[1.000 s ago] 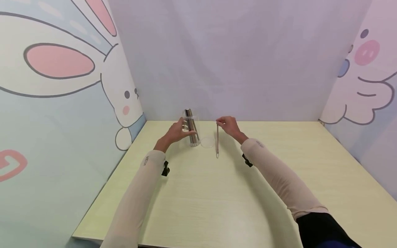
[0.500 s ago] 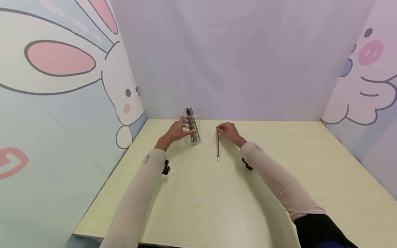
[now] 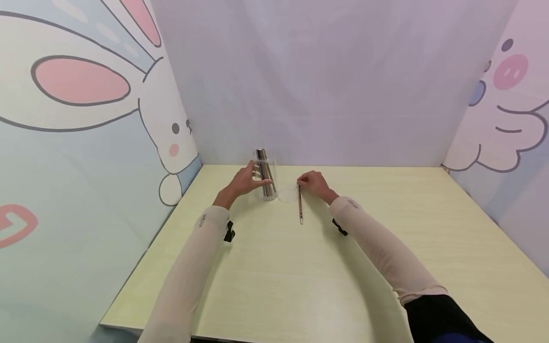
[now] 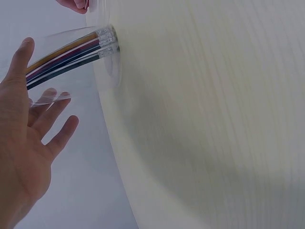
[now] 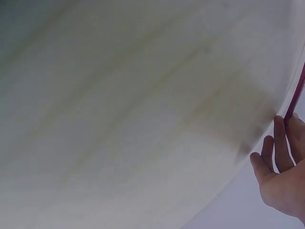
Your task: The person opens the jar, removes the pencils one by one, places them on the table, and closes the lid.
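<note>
My left hand (image 3: 243, 181) holds a clear plastic cylinder (image 4: 71, 86), thumb on one side and fingers on the other. The cylinder stands upright on the table, leaning bundle inside: several slim sticks (image 4: 71, 55) in gold, pink, blue and black, with clear ends at the bottom. Their tops rise above the rim in the head view. To the right, my right hand (image 3: 314, 183) pinches the upper end of a slim dark-red stick (image 3: 300, 205) with a pale clear tip pointing down toward me. Between the hands lies a clear round lid (image 3: 288, 202).
The pale wood-grain table (image 3: 274, 267) runs back to a plain light curtain (image 3: 317, 85). Walls with cartoon animals (image 3: 81, 157) stand at both sides. The table's front edge is at the lower left.
My right hand has come down and slightly toward me with the dark-red stick, whose tip sits lower in the view. My left hand keeps its place on the cylinder.
</note>
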`<move>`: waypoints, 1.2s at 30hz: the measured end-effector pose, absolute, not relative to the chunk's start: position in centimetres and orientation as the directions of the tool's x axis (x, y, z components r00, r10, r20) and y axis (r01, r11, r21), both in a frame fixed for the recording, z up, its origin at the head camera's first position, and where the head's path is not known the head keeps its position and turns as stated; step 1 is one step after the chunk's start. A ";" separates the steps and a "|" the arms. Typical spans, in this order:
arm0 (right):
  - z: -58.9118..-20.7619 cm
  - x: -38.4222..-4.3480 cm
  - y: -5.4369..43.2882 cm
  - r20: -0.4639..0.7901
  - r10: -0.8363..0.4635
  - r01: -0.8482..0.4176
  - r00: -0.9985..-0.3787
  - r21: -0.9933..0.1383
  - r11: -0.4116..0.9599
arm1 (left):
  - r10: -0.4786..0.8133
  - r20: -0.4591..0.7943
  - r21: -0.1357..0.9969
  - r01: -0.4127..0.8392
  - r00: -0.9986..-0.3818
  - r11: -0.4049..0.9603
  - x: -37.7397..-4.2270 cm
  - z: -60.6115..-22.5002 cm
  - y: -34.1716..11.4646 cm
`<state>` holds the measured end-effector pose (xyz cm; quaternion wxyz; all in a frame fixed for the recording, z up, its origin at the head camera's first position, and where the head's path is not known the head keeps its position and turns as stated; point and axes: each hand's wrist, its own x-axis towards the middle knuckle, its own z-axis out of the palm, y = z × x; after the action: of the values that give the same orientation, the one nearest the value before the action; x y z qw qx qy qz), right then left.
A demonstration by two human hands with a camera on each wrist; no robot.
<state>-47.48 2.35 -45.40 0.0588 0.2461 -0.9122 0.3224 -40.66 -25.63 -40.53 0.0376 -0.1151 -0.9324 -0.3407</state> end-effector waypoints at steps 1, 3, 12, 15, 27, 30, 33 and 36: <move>-45.4 -47.4 2.3 0.268 -0.412 -0.489 -0.871 -0.558 0.670 | 0.188 0.147 0.628 0.239 -0.971 0.740 -40.6 -40.5 -25.6; -45.4 -47.3 2.3 0.272 -0.415 -0.494 -0.868 -0.556 0.668 | 0.183 0.147 0.633 0.235 -0.972 0.738 -40.6 -40.6 -25.6; -45.7 -47.1 2.4 0.268 -0.427 -0.502 -0.863 -0.551 0.667 | 0.182 0.129 0.636 0.222 -0.975 0.739 -40.4 -40.5 -25.5; -45.7 -47.1 2.3 0.253 -0.430 -0.494 -0.867 -0.547 0.675 | 0.183 0.131 0.637 0.224 -0.974 0.737 -40.4 -40.4 -25.5; -45.5 -46.9 2.4 0.227 -0.425 -0.474 -0.876 -0.565 0.676 | 0.181 0.139 0.631 0.228 -0.974 0.742 -40.4 -40.4 -25.6; -45.5 -46.9 2.4 0.227 -0.427 -0.475 -0.875 -0.567 0.673 | 0.181 0.142 0.631 0.230 -0.973 0.741 -40.6 -40.5 -25.6; -45.6 -46.9 2.5 0.228 -0.428 -0.477 -0.874 -0.565 0.673 | 0.190 0.147 0.635 0.240 -0.971 0.734 -40.7 -40.6 -25.6; -45.6 -47.0 2.5 0.229 -0.428 -0.477 -0.874 -0.565 0.673 | 0.196 0.150 0.638 0.246 -0.969 0.729 -40.7 -40.6 -25.7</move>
<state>-46.96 2.47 -45.55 0.0388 0.2477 -0.9137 0.3199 -40.68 -25.67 -40.59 0.0361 -0.1190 -0.9292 -0.3480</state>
